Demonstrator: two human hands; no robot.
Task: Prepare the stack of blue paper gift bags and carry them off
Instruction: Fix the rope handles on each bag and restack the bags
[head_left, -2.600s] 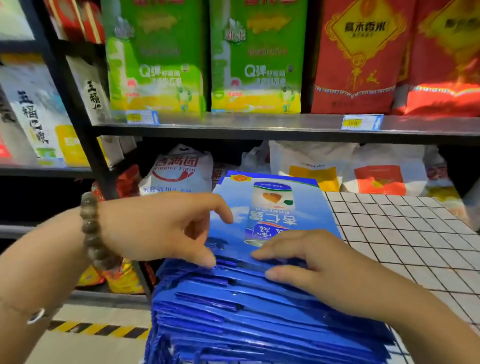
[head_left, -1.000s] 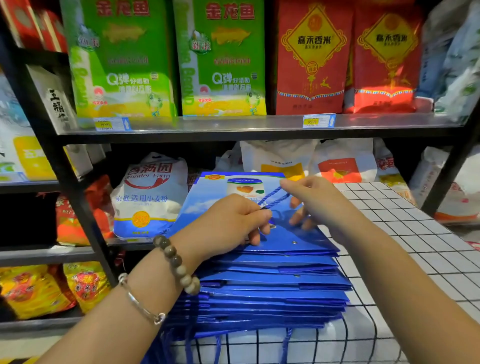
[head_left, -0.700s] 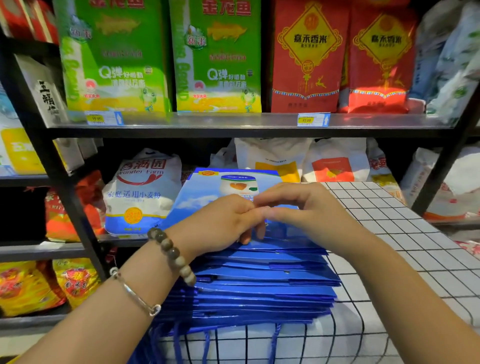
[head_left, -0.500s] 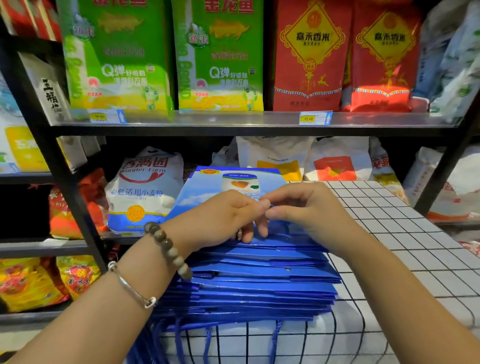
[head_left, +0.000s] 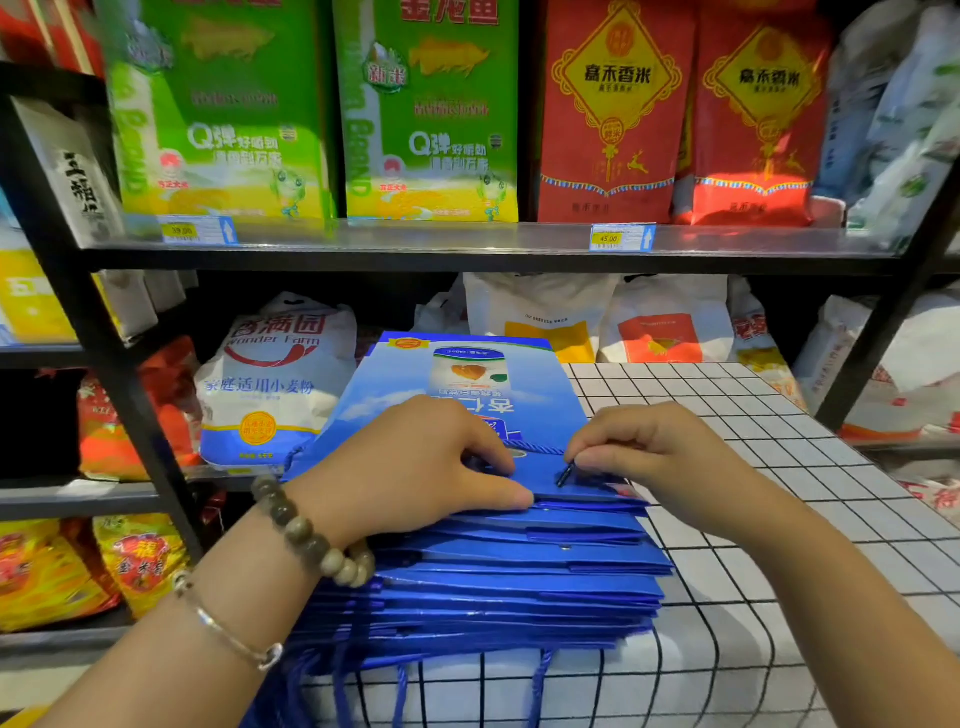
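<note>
The stack of blue bags (head_left: 483, 566) lies flat on the checked table (head_left: 779, 467) below the shelf. The left hand (head_left: 415, 462) presses the top bag flat, thumb along its edge, while the right hand (head_left: 639, 447) pinches its cord handle (head_left: 540, 448) by the tip. This looks like the preparing step; next the cord probably needs tucking in before the stack is lifted.

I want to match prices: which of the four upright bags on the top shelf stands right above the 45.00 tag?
The left red bag, directly above the 45.00 tag; its red twin stands further right, both green bags left.

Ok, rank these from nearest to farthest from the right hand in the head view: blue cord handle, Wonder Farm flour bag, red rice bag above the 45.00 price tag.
1. Blue cord handle: pinched by the right hand, atop the stack.
2. Wonder Farm flour bag: lower shelf, far left.
3. Red rice bag: upper shelf, behind the tag.
</note>
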